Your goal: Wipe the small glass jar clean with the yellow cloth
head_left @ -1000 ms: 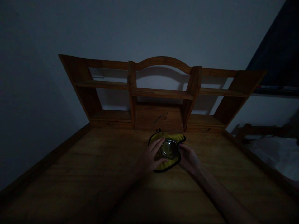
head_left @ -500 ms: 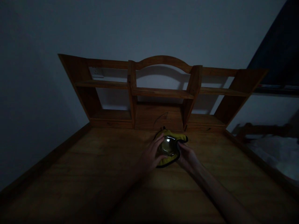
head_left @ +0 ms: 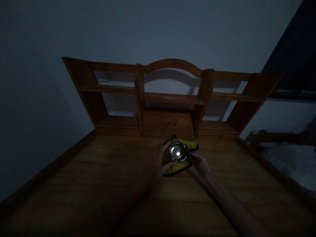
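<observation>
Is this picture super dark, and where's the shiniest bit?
Head view: yes, very dim, especially near the bottom; head view again: the brightest glare is a white spot on the glass dish; also head view: a soft curved shadow lies on the wall behind the shelf unit.

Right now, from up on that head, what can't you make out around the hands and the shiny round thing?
Right hand, head view: most fingers hidden behind the yellow cloth.
Shiny round thing, head view: its far side faces away, toward the cloth.
Left hand, head view: its forearm fades into darkness.
Pale fabric, head view: cut off by the right edge.
</observation>
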A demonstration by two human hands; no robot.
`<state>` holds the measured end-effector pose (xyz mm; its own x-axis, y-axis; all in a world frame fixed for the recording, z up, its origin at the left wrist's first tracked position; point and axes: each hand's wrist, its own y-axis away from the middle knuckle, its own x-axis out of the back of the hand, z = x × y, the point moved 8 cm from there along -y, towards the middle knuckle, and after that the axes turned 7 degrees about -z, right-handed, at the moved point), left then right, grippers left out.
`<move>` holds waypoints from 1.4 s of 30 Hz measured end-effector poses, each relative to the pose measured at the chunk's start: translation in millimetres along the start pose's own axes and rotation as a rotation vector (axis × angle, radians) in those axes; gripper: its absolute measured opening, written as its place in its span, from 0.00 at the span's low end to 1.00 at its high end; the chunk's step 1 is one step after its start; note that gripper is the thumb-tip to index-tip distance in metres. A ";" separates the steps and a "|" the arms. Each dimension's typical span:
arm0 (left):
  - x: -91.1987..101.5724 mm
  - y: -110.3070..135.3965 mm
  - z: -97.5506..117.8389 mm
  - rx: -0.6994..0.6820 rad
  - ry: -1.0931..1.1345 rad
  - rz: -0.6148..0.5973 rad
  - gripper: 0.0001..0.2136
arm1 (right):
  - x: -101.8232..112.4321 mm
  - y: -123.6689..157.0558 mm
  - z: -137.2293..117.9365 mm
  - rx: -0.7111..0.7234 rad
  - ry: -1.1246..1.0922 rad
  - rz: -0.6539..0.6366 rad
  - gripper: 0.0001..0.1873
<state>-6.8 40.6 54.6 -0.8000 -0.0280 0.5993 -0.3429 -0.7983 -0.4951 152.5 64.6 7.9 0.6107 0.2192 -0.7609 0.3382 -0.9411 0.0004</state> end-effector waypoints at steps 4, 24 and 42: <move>-1.1 -1.1 -1.9 0.000 0.043 -0.003 0.34 | -2.3 1.9 0.1 -0.001 -0.013 0.016 0.13; -3.0 -2.2 1.7 -0.085 0.030 -0.018 0.33 | -3.3 4.1 -1.2 0.012 0.041 -0.041 0.13; -4.4 -0.7 2.5 -0.112 0.012 -0.021 0.33 | -1.1 -4.3 0.1 0.062 0.068 -0.108 0.16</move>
<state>-1.8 39.8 53.9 -0.7978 -0.0038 0.6029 -0.4121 -0.7264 -0.5500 150.2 68.4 8.6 0.6214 0.3349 -0.7083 0.3608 -0.9248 -0.1207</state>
